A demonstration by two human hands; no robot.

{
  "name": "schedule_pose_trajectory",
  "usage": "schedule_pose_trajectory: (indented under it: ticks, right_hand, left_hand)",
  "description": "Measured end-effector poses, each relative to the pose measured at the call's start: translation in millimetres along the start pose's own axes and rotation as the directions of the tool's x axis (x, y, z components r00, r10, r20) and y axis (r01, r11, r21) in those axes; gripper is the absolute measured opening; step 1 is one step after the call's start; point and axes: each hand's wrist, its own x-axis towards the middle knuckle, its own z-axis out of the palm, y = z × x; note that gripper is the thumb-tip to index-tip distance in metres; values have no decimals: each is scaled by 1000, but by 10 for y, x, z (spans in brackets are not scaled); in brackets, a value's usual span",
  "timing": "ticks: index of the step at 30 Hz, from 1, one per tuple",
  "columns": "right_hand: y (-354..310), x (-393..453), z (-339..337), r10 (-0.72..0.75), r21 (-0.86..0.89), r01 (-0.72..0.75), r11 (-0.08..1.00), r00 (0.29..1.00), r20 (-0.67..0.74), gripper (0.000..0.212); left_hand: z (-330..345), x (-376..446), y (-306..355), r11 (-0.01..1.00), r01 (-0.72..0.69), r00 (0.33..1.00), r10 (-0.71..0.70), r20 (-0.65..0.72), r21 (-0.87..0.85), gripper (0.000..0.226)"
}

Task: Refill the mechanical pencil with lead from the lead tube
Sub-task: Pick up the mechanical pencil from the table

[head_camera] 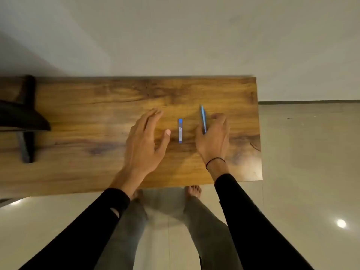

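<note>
A blue mechanical pencil (203,118) is held in my right hand (213,141), its far end pointing away from me above the wooden table (87,162). The lead tube (180,130), a slim clear stick with a blue cap at its far end, lies flat on the table between my hands. My left hand (145,142) hovers just left of the tube, fingers spread, thumb close to the tube without touching it, holding nothing.
A dark stand or chair part (23,121) sits on the table's left end. A pale wall runs behind the table's far edge. The table's right edge is near my right hand, with tiled floor (302,172) beyond. My bare feet show below the near edge.
</note>
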Motion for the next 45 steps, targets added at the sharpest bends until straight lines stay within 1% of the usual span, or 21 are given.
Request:
schedule_pose_trajectory:
  ticks: [1,3,5,6,7,8,10,11,13,14,15,17,20,23,27,30,32,33,35,39,45]
  right_hand:
    - [37,8,57,-9,12,9,1000,1000,-11,32]
    - [112,44,179,-40,13,40,999,999,-31,19]
    - [171,57,232,-39,27,40,999,998,-42,12]
    - [180,70,239,-26,72,29,997,999,-37,11]
    - [194,85,238,-5,162,10,987,1000,-27,10]
    - [209,90,236,29,299,-29,954,1000,6,9]
    - [210,62,236,64,579,-117,807,992,111,9]
    - [195,50,245,52,676,-147,722,986,159,9]
    - [144,32,287,6,808,-187,559,975,221,12]
    - [114,22,303,-24,848,-191,494,972,233,13]
    - [87,14,328,-51,870,-177,460,973,225,14]
    - [53,12,368,-109,881,-130,455,974,200,12]
    - [86,42,414,-151,890,-98,446,971,183,10]
    - [73,68,447,-206,898,-101,428,957,205,13]
    - [-1,13,484,-278,907,-85,413,937,214,8]
    - [-65,-18,405,-318,932,-65,356,930,186,14]
    - [-88,-34,332,-303,953,-23,303,945,119,14]
    - [-87,-39,300,-283,956,8,294,956,79,14]
    - [-80,-63,251,-262,952,42,302,964,41,13]
    - [-59,-76,183,-253,939,56,339,967,33,10]
    - [78,129,133,-237,912,151,381,970,-62,6]
  left_hand:
    - [81,4,-40,998,-39,997,36,-62,-50,46]
    - [218,10,-78,991,-67,987,48,-155,-120,33]
    - [370,-11,-87,978,-73,987,42,-157,-195,25]
    - [431,-22,-93,967,-75,988,40,-149,-241,23]
    - [483,-41,-111,952,-81,989,40,-141,-296,23]
    - [540,-66,-140,937,-75,991,33,-126,-340,26]
    - [635,-114,-157,909,-73,996,43,-82,-410,39]
    - [671,-131,-172,898,-73,996,40,-85,-434,44]
    - [732,-126,-209,893,-78,990,18,-137,-443,44]
    - [750,-108,-230,897,-78,985,1,-173,-436,41]
    - [755,-84,-250,900,-81,979,-9,-205,-427,37]
    - [760,-27,-295,897,-122,974,27,-223,-424,33]
    - [768,7,-370,878,-218,969,142,-203,-426,35]
    - [751,48,-437,871,-244,958,149,-244,-427,32]
    - [713,104,-466,857,-299,934,173,-312,-420,31]
    - [629,135,-504,836,-314,930,176,-322,-450,32]
    - [568,145,-543,844,-307,931,170,-322,-440,27]
    - [541,150,-565,853,-295,933,160,-321,-431,24]
    - [491,150,-589,872,-271,938,144,-315,-408,23]
    - [449,172,-571,905,-267,942,173,-288,-331,24]
    - [547,268,-546,914,-248,950,165,-267,-320,21]
